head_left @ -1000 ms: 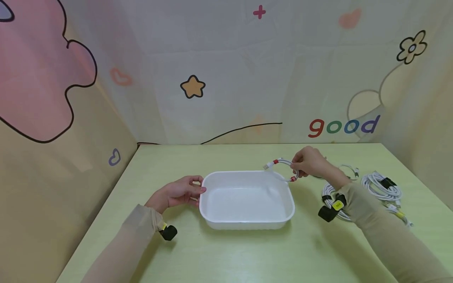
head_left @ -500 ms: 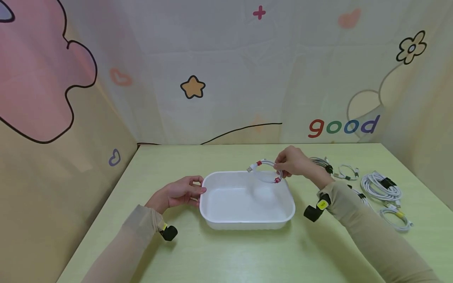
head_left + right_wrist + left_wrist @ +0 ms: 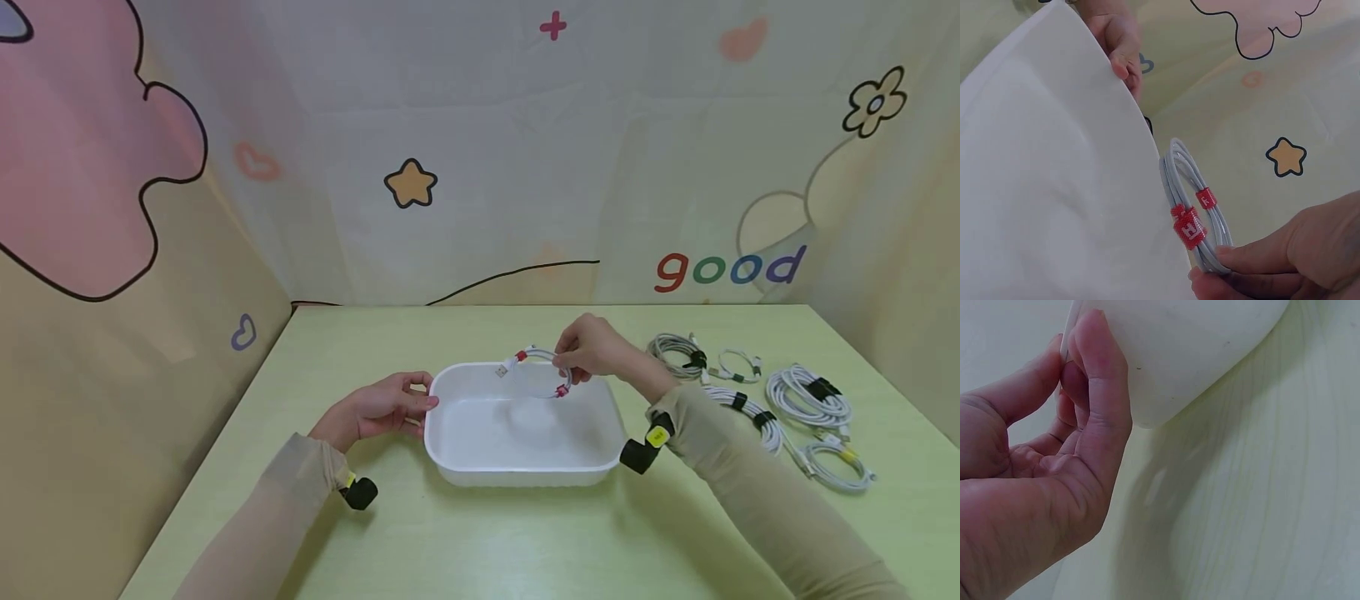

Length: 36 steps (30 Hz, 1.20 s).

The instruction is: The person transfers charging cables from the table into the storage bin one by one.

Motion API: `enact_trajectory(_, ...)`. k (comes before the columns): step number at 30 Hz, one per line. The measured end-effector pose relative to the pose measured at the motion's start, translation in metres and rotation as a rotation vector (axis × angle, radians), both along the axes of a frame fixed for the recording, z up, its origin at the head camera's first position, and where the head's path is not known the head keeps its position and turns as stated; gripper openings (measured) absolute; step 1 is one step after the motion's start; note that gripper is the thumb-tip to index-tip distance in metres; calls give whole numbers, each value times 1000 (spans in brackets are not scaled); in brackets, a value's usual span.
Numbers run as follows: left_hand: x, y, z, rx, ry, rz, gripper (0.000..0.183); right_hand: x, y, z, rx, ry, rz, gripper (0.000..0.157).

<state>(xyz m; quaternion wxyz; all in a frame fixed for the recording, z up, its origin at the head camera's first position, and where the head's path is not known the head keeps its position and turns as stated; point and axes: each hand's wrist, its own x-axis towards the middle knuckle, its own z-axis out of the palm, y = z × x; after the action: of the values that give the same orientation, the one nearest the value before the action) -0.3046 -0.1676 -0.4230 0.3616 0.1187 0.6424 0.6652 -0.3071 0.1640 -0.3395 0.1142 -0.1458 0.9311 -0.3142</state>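
A white plastic tub (image 3: 525, 478) stands in the middle of the table, and nothing shows lying in it. My left hand (image 3: 386, 406) pinches the tub's left rim; in the left wrist view its thumb and fingers (image 3: 1100, 381) lie on either side of the edge. Over the tub's back right part, my right hand (image 3: 596, 346) holds a coiled white USB cable (image 3: 562, 390) between thumb and fingertips. Red straps (image 3: 1190, 228) bind the coil, and its USB plug points left. The right wrist view shows the coil upright beside the tub wall (image 3: 1054, 187).
Several coiled cables lie on the table's right side: a grey one (image 3: 670, 343), a small white one (image 3: 738, 377), a thick white coil (image 3: 795, 396) with a black strap and one with a yellow strap (image 3: 840, 483). Another white coil (image 3: 765, 429) is partly behind the right sleeve.
My right hand has moved left with the red-strapped cable, from the tub's right edge to above its inside. More coils on the right show now. My left hand stays at the rim.
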Motion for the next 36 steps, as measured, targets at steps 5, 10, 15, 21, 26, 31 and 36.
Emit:
enact_trajectory(5,0,1,0,5,-10,8,10,0,-10,-3,-1,-7,35,11)
enact_trajectory(10,1,1,2,10,-18,8,10,2,-21,-5,-2,-28,61,10)
enact_trajectory(15,1,2,2,11,-17,5,11,4,-31,-6,5,-51,68,10)
enact_trajectory(21,1,2,2,5,-28,17,11,3,-43,-10,12,-64,90,9)
enact_trajectory(26,1,1,2,7,-37,16,11,1,-51,-15,14,-73,108,8)
enact_trajectory(31,0,1,1,4,-38,17,11,0,-58,-19,17,-88,108,8)
enact_trajectory(36,0,1,1,1,-46,22,14,0,-65,-22,25,-95,111,7)
